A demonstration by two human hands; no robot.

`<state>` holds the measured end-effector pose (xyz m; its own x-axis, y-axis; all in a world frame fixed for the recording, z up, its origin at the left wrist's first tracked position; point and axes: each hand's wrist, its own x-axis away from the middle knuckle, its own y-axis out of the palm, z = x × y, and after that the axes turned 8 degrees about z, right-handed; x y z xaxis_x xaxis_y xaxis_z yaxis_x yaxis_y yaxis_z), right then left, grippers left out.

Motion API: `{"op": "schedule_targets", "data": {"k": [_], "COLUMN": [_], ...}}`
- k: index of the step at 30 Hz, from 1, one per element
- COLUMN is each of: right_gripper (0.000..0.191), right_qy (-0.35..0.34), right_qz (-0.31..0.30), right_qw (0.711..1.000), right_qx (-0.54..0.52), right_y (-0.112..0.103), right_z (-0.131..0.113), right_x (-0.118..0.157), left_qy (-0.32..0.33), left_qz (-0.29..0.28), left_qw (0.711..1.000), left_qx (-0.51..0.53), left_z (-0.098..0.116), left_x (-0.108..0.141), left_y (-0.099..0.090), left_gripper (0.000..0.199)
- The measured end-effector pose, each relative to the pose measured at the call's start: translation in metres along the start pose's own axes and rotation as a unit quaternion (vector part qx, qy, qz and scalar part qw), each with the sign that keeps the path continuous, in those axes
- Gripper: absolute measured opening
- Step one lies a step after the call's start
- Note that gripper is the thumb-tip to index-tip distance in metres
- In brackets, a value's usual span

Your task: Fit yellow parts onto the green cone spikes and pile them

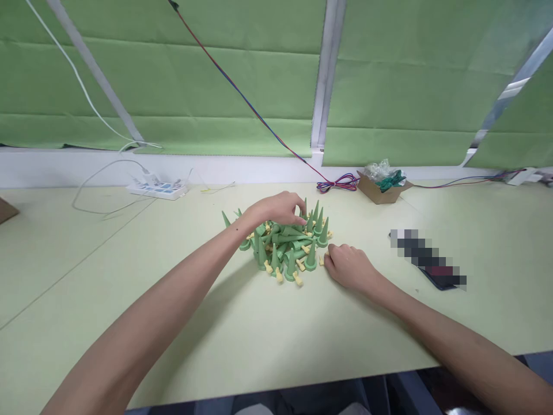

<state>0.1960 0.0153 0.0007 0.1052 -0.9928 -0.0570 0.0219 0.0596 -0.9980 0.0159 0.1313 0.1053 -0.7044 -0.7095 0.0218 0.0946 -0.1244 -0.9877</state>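
A pile of green cones point(283, 237), some lying and others upright on round bases, stands mid-table with small yellow pieces point(298, 279) among them. My left hand point(283, 207) reaches over the pile from the left. Its thumb and forefinger curve together at a green cone point(310, 221) on the far right side, partly hiding it. Low on the table at the pile's right edge, my right hand point(349, 266) is curled with the knuckles up. A yellow piece point(321, 261) lies by its fingertips; whatever those fingers hold is hidden.
Behind the pile, a coiled red-and-blue cable point(339, 183) lies beside a small cardboard box point(379, 191) with plastic wrap and green material. A white power strip point(159, 189) is at back left. To the right lies a dark, pixelated flat object point(432, 262). Green blinds point(207, 86) hang behind.
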Motion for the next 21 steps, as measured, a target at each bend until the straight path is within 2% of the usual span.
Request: {"op": "schedule_targets", "data": {"k": [4, 8, 12, 18, 21], "right_gripper": [0.033, 0.033, 0.034, 0.034, 0.034], "right_qy": [0.002, 0.002, 0.000, -0.002, -0.001], "right_qz": [0.003, 0.005, 0.005, 0.004, 0.004], "right_qw": [1.000, 1.000, 1.000, 1.000, 1.000], "right_qx": [0.001, 0.002, 0.004, 0.004, 0.003], "right_y": [-0.0002, 0.0002, 0.0009, 0.0007, 0.0005], "right_z": [-0.0006, -0.0006, -0.0003, -0.0004, -0.0002], "right_x": [0.0006, 0.0010, 0.0005, -0.0002, -0.0001], "left_qy": [0.030, 0.040, 0.029, 0.022, 0.029], "left_qz": [-0.004, -0.002, 0.001, 0.053, 0.044], "left_qw": [0.999, 0.998, 0.997, 0.997, 0.996], "left_qx": [0.027, 0.049, 0.067, 0.059, 0.065], "left_z": [0.0021, -0.0027, -0.0035, 0.0013, 0.0037], "left_x": [-0.0038, -0.0014, -0.0003, -0.0039, -0.0044], "left_y": [0.0044, 0.0031, 0.0035, 0.0068, 0.0058], "left_gripper": [0.023, 0.017, 0.017, 0.023, 0.022]}}
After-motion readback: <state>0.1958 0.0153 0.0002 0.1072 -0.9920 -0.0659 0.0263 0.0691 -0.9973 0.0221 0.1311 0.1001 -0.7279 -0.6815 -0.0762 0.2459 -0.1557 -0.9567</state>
